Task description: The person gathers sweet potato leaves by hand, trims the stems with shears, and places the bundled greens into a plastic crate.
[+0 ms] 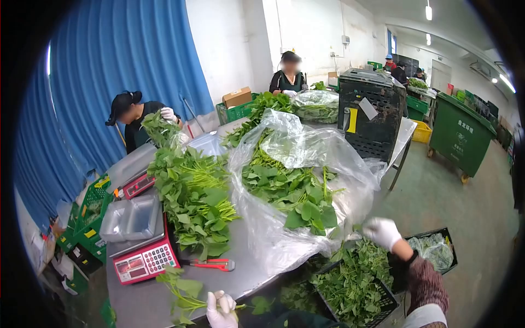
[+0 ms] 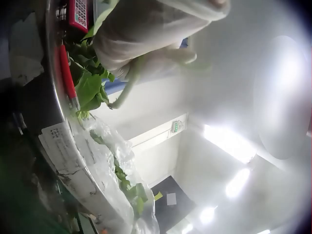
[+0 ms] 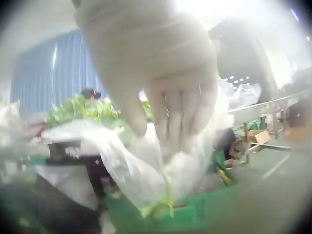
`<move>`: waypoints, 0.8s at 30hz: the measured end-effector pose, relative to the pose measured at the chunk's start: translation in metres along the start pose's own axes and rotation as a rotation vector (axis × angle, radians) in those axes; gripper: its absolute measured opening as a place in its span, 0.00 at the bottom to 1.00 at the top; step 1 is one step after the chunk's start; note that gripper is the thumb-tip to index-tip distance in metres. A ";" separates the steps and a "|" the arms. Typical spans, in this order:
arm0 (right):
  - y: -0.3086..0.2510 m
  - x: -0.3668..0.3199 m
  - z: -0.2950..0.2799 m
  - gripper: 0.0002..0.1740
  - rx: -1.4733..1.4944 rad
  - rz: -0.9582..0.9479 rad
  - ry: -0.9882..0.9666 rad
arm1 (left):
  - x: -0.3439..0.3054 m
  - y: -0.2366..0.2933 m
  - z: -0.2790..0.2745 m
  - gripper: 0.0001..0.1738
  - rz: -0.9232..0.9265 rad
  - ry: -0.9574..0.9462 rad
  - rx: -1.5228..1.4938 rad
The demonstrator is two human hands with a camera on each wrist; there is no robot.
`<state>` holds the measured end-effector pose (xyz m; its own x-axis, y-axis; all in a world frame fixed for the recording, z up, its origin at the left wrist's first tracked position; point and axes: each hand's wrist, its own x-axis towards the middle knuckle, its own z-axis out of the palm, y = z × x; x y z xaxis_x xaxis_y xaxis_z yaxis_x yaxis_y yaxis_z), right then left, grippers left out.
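Note:
At the near table edge my gloved left hand [image 1: 221, 310] grips a few leafy green stems [image 1: 188, 300], their leaves out to its left. The left wrist view shows a pale, thick stem [image 2: 130, 87] between the gloved fingers. My gloved right hand [image 1: 383, 234] is out to the right, over a black crate of leafy greens [image 1: 355, 273]. In the right wrist view its fingers point down, fairly straight, with the thumb apart. Just below those fingertips is a small green sprig [image 3: 168, 197], in front of the clear plastic bag [image 3: 131, 170].
Piled greens [image 1: 197, 202] lie beside a red scale [image 1: 145, 262] bearing plastic trays [image 1: 131, 218]. A red box cutter [image 1: 213, 264] lies near the front. The large clear bag [image 1: 246, 218] holds more greens. Two people work across the table; a black crate [image 1: 369, 115] stands at its far right.

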<state>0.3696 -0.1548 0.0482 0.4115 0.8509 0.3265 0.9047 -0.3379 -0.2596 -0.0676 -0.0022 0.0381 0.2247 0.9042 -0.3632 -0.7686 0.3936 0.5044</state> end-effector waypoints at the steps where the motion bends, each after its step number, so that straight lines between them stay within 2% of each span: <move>1: -0.013 0.033 -0.011 0.14 0.016 -0.043 0.109 | 0.000 0.002 0.004 0.16 0.010 -0.018 0.057; 2: -0.011 0.065 -0.008 0.14 -0.036 -0.055 0.083 | -0.002 -0.006 0.012 0.19 0.215 0.085 0.391; 3: -0.008 0.099 0.002 0.14 -0.088 -0.072 0.058 | -0.001 -0.004 0.010 0.19 0.233 0.078 0.395; 5: -0.018 0.154 0.013 0.19 -0.048 -0.029 0.046 | -0.001 0.002 0.001 0.22 0.273 -0.160 0.419; 6: -0.015 0.175 0.027 0.19 -0.034 -0.041 0.058 | -0.002 0.011 0.004 0.22 0.165 -0.191 0.237; 8: -0.009 0.219 0.055 0.23 -0.199 0.232 -0.186 | 0.001 0.018 0.004 0.22 0.171 -0.169 0.219; 11: 0.004 0.238 0.096 0.25 -0.120 0.268 -0.118 | 0.007 0.030 -0.003 0.23 0.178 -0.099 0.224; 13: 0.008 0.243 0.098 0.23 -0.057 0.286 -0.065 | 0.012 0.035 -0.010 0.23 0.131 -0.075 0.195; 15: 0.022 0.248 0.094 0.19 0.430 0.329 -0.143 | 0.023 0.036 -0.022 0.22 0.121 -0.064 0.162; 16: 0.015 0.244 0.078 0.19 0.420 0.332 -0.139 | 0.029 0.036 -0.029 0.22 0.108 -0.072 0.161; 19: -0.016 0.218 0.018 0.08 1.088 0.260 -0.145 | 0.045 0.033 -0.040 0.21 0.054 -0.063 0.182; 20: -0.026 0.214 0.007 0.08 1.075 0.271 -0.139 | 0.047 0.033 -0.044 0.20 0.057 -0.056 0.162; 22: -0.041 0.216 -0.009 0.09 1.122 0.013 0.165 | 0.048 0.036 -0.045 0.15 0.034 -0.087 0.112; 24: -0.029 0.255 -0.015 0.08 1.170 0.148 0.349 | 0.048 0.032 -0.044 0.14 0.019 -0.107 0.103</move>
<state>0.4496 0.0659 0.1524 0.6719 0.6212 0.4032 0.2763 0.2949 -0.9147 -0.1079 0.0467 0.0025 0.2779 0.9220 -0.2697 -0.7087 0.3863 0.5904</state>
